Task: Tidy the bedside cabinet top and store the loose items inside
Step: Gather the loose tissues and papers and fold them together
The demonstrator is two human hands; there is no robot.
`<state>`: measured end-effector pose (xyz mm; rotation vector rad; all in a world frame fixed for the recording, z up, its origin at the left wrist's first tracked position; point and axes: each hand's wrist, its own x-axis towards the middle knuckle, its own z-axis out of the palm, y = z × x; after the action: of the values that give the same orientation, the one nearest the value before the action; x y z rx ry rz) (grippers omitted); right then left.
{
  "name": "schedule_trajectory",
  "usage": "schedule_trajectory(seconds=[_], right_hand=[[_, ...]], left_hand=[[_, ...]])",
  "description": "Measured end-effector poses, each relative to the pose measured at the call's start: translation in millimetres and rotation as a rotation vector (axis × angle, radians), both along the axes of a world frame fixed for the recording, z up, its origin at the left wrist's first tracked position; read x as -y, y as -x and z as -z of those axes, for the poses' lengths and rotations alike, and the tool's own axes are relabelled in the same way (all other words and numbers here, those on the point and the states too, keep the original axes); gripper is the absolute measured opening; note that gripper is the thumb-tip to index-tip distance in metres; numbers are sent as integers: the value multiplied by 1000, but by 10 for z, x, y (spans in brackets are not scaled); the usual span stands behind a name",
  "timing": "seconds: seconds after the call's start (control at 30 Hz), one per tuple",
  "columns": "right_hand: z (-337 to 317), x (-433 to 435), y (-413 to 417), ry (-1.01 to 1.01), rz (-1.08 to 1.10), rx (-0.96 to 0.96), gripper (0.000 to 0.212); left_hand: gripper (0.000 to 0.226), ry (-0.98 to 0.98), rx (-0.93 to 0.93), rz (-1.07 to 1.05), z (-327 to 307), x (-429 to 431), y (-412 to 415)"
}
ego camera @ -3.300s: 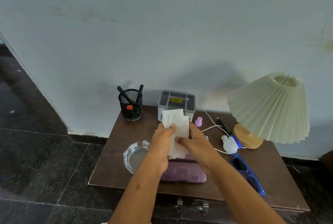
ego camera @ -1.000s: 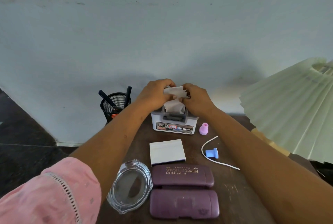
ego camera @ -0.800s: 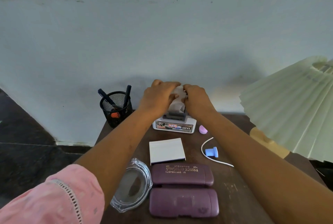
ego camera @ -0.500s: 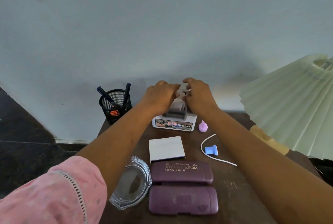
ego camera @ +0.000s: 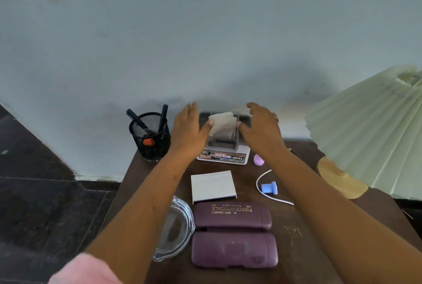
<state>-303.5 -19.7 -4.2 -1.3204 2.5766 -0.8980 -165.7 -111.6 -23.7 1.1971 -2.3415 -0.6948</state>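
A folded white tissue (ego camera: 222, 124) stands in the middle slot of a grey and white desk organiser (ego camera: 225, 147) at the back of the brown cabinet top (ego camera: 294, 233). My left hand (ego camera: 188, 129) is on the organiser's left side with straight fingers, its thumb touching the tissue. On the right side my right hand (ego camera: 260, 127) has relaxed fingers and holds nothing. Nearer me lie a white pad (ego camera: 213, 186), an open purple spectacle case (ego camera: 233, 233), a glass ashtray (ego camera: 174, 233), a blue plug (ego camera: 269, 187) on a white cable and a small pink cap (ego camera: 258, 159).
A black mesh pen holder (ego camera: 149, 137) with pens stands at the back left corner. A pleated cream lamp shade (ego camera: 370, 132) on a wooden base (ego camera: 338, 178) fills the right side. The pale wall is close behind, dark floor tiles lie to the left.
Both hands carried the tissue from above the case to the organiser and pushed it into the slot. They have now spread apart and let go of it.
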Motion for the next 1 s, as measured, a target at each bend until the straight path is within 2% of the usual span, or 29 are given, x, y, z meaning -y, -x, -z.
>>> schedule_trajectory(seconds=[0.07, 0.13, 0.2, 0.33, 0.5, 0.6, 0.67, 0.77, 0.8, 0.83, 0.9, 0.93, 1.0], right_hand=[[87, -76, -51, -36, 43, 38, 51], [174, -119, -133, -18, 26, 192, 48], [222, -129, -157, 19, 15, 255, 49], [198, -101, -60, 44, -3, 297, 45], [196, -63, -2, 44, -21, 297, 41], [222, -51, -21, 43, -5, 310, 46], [217, -70, -124, 114, 58, 207, 55], [140, -75, -507, 449, 9, -98, 47], [138, -33, -664, 518, -64, -122, 41], [151, 25, -831, 555, -143, -64, 36], [198, 166, -1147, 526, -241, 196, 33], [221, 237, -1269, 462, -260, 327, 36], [275, 376, -1427, 294, -305, 510, 46]], left_hand=[[66, -243, -155, -33, 61, -110, -46], [57, -390, -247, -47, 99, -185, -44], [50, -423, -277, -49, 105, -225, -21], [51, -430, -294, -66, 98, -297, 22], [55, -465, -339, -114, 120, -301, 49], [52, -517, -389, -118, 130, -289, 30], [45, -470, -522, -194, 158, -267, -63], [22, -136, -814, -588, 200, -218, -395], [20, -30, -864, -730, 215, -194, -534], [19, 39, -884, -851, 232, -156, -666], [18, 66, -916, -979, 263, -37, -887], [18, 28, -926, -984, 273, 20, -961], [25, -196, -914, -912, 287, 102, -1016]])
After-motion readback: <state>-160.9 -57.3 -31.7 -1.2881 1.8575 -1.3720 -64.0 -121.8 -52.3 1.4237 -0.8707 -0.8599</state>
